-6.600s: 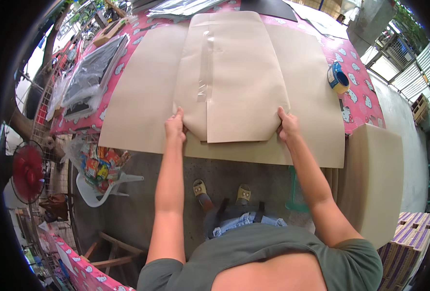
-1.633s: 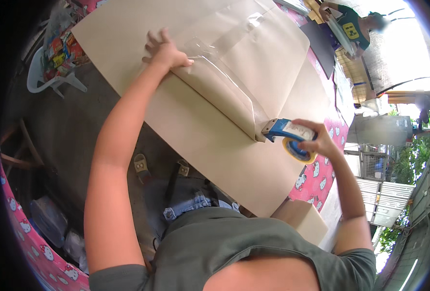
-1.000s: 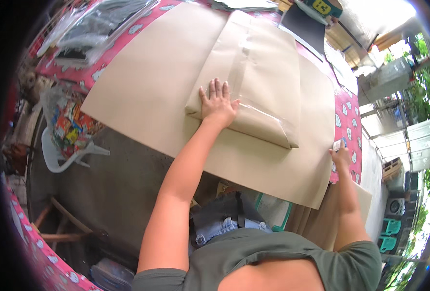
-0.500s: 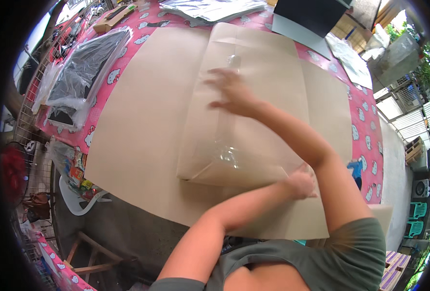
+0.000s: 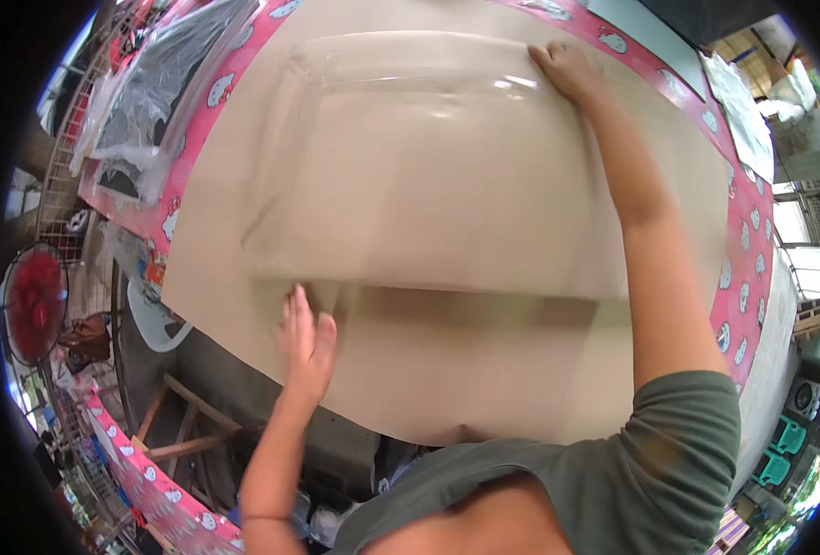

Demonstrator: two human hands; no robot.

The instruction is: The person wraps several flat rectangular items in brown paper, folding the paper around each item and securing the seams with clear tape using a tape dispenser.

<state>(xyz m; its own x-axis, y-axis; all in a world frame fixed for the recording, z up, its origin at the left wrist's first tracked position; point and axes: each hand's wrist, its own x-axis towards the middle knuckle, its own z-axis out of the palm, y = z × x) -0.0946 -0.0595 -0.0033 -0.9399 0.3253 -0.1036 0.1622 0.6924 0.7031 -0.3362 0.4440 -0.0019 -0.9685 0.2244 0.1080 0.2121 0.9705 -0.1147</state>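
A large flat package wrapped in brown paper lies on a wider brown paper sheet. Clear tape shines along its far side, and more runs down its left side. At the far right corner my right hand rests against the package, thumb and fingers apart. My left hand is by the near left edge, palm turned inward, fingers stretched out and holding nothing. Slight blur hides whether its fingertips touch the package. A dark shadow falls on the sheet along the near edge.
The table has a pink patterned cover. Flat dark items in clear plastic wrap lie at the left. A dark and pale flat panel and white sheets are at the far right. A red fan stands left, near a white chair.
The package has been turned, so its taped seam now runs along the far side. My right hand went to the far right corner; my left hand moved left to the near edge.
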